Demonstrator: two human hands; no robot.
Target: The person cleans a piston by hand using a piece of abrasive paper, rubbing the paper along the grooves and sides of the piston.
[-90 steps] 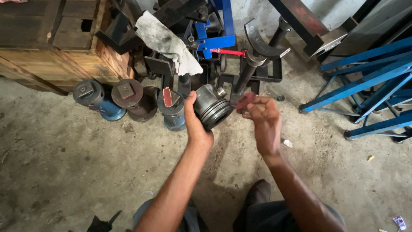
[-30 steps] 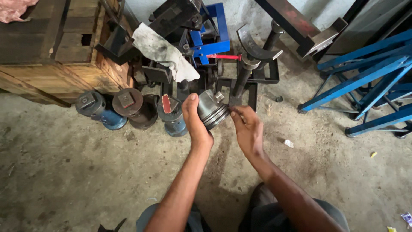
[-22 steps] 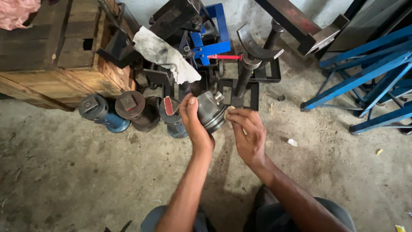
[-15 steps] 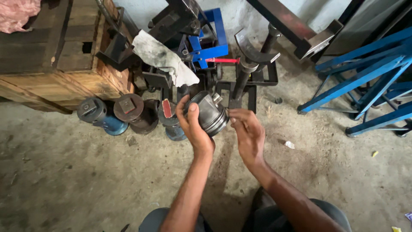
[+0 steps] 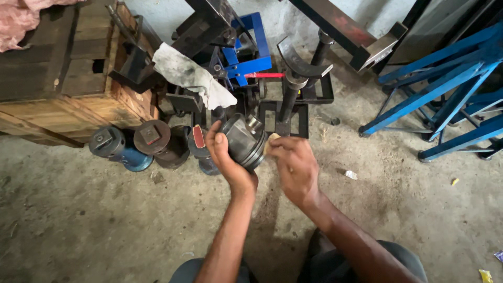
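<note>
While the camera is looking down from the head onto a dusty concrete floor, these lines are telling what is showing.

Left hand: the left hand (image 5: 226, 157) is reaching up from the lower middle, forearm running nearly straight, wrist bending back, thumb lying up the near side and fingers wrapping round a grey metal piston (image 5: 244, 140).

Left grasp: it is closing firmly around the piston's skirt, holding it clear of the floor.

Piston: it is lying tilted, ringed crown pointing toward the right hand, sitting at mid-frame just in front of the black stand (image 5: 287, 107).

Right hand: the right hand (image 5: 295, 166) is coming in from the lower right, forearm slanting, knuckles facing up, fingers curling narrowly.

Right grasp: it is pinching a small pale scrap (image 5: 272, 139) against the piston's crown edge; what the scrap is cannot be told.

Nearby: three squat cylinders (image 5: 152, 144) are standing left of the left hand, beside a wooden crate (image 5: 57, 89).

Behind: a white rag (image 5: 191, 78) is draping over dark metal parts, and blue frames (image 5: 450, 89) are standing well apart at the right.
</note>
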